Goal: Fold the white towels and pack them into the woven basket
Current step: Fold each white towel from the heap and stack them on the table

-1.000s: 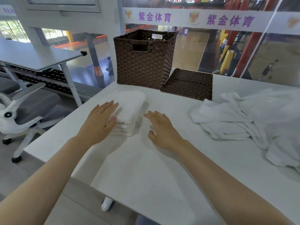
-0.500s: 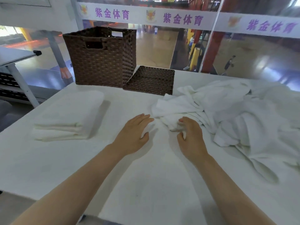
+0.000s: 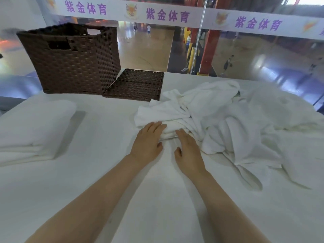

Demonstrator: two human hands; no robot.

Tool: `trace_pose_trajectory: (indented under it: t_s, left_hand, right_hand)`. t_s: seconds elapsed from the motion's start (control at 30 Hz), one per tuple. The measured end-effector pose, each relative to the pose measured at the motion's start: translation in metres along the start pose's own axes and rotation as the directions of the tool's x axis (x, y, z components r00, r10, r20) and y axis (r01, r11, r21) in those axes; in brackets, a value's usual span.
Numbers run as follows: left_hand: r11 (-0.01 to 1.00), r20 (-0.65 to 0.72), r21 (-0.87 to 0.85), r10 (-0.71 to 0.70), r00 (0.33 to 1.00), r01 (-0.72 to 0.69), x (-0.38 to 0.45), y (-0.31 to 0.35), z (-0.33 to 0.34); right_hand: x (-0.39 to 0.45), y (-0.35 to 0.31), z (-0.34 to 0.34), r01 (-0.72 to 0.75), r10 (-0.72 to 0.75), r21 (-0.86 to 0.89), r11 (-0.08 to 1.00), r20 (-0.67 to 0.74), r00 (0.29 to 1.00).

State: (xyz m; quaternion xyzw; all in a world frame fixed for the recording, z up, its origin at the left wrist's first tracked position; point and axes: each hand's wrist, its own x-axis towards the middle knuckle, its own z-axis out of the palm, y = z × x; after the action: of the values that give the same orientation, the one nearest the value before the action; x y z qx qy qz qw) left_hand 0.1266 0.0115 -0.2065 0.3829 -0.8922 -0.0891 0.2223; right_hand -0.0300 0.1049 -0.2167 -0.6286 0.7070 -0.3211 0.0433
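Towels: a loose white pile [image 3: 228, 123] lies on the right half of the white table [image 3: 157, 207], spreading from the centre toward the right edge. One rumpled towel [image 3: 157, 114] forms the near-left corner of that pile.

Left hand [image 3: 147, 142]: palm down, fingers straight and close together, fingertips resting on the near edge of the rumpled towel. Nothing is gripped.

Right hand [image 3: 188, 149]: palm down just beside the left hand, the two apart by a narrow gap. Fingers extend forward onto the same towel edge; the tips are partly hidden in the folds, so whether they pinch the cloth cannot be told.

Folded towels [image 3: 33, 132]: a neat stack sits at the left side of the table, well apart from both hands and from the loose pile.

Woven basket [image 3: 70, 60]: dark brown, upright, open at the top, standing at the far left of the table behind the folded stack. No towels are visible inside it from this angle.

Basket lid [image 3: 136, 85]: a flat brown woven piece lies just to the right of the basket, touching or nearly touching its base, and borders the far edge of the loose pile.
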Motion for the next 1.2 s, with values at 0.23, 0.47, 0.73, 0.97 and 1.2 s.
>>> trace_pose_trajectory:
  t_s: [0.23, 0.47, 0.73, 0.97, 1.2]
  left_hand:
    - [0.993, -0.120, 0.111, 0.046, 0.992, -0.033, 0.005, -0.002, -0.002]
    - [0.998, -0.156, 0.069, 0.000, 0.988, 0.011, -0.047, -0.025, -0.031]
    - [0.966, -0.037, -0.254, -0.066, 0.997, 0.055, -0.111, -0.058, -0.064]
    - [0.799, 0.184, -0.558, -0.144, 0.972, 0.224, -0.135, -0.069, -0.090]
    - [0.476, 0.319, -0.779, -0.260, 0.911, 0.408, -0.133, -0.073, -0.109]
  right_hand:
    - [0.001, 0.004, 0.001, -0.152, 0.153, 0.101, 0.983, -0.005, 0.988]
    - [0.005, 0.009, -0.002, -0.193, 0.218, 0.298, 0.935, -0.053, 0.974]
    - [-0.002, 0.006, -0.009, -0.141, 0.135, 0.287, 0.947, 0.041, 0.990]
    - [-0.007, 0.001, -0.010, -0.100, 0.074, 0.299, 0.949, 0.097, 0.993]
    - [-0.015, -0.018, -0.018, -0.168, 0.091, 0.345, 0.924, 0.228, 0.969]
